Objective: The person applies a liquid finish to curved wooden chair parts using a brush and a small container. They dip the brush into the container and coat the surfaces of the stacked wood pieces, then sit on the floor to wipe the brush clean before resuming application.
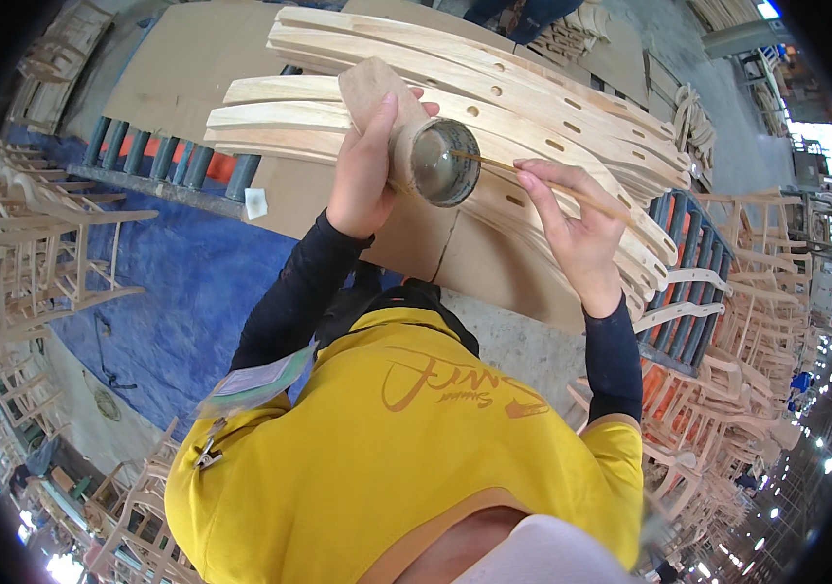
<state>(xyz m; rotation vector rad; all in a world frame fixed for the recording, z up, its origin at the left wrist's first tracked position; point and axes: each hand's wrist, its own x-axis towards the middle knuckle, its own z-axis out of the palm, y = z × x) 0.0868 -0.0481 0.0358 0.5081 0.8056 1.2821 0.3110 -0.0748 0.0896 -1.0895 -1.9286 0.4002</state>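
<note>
My left hand [362,180] is wrapped round a small round tub [447,187] with a dark, smeared rim, tilted so that its inside shows. Its contents look pale and cloudy; I cannot tell what they are. A flat brown piece [365,86], like card or sandpaper, is held along with the tub and sticks out past my fingers. In my right hand [577,224] a thin wooden stick [499,165] is pinched between thumb and fingers, its tip inside the tub. Beneath both hands lie several long, curved pale wooden slats [406,51] with oval holes.
Brown cardboard sheets [197,63] lie under and beside the slats, over a roller conveyor [158,164]. A small white block [255,202] sits at its near edge. Stacked chair frames [747,321] crowd the right, with more chair frames [51,248] on the left by a blue floor sheet [158,292].
</note>
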